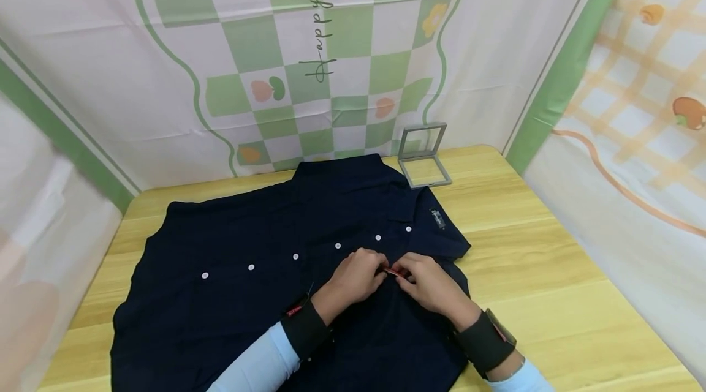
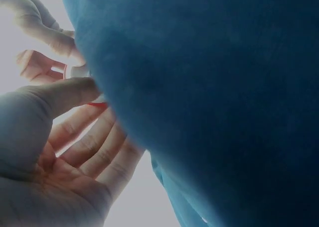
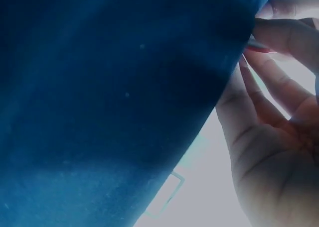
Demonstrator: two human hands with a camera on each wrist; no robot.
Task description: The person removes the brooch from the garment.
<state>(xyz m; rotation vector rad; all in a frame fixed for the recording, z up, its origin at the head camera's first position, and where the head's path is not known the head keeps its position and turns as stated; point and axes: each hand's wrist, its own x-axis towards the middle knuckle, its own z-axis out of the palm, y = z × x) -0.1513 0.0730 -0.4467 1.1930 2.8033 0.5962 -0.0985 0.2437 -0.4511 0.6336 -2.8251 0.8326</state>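
A dark navy shirt with a row of white buttons lies spread on the table. Above its front, right of centre in the head view, my left hand and right hand meet. Between them they pinch a small, flat red-edged piece, its kind unclear. The left wrist view shows its pale face and red rim between both thumbs and fingers, right against the shirt cloth. In the right wrist view a red edge shows under the fingertips, and cloth hides part of the hands.
A grey square frame with a clear panel stands open, hinged, at the table's back edge beyond the collar. The wooden table extends right of the shirt. Patterned curtains hang behind and at both sides.
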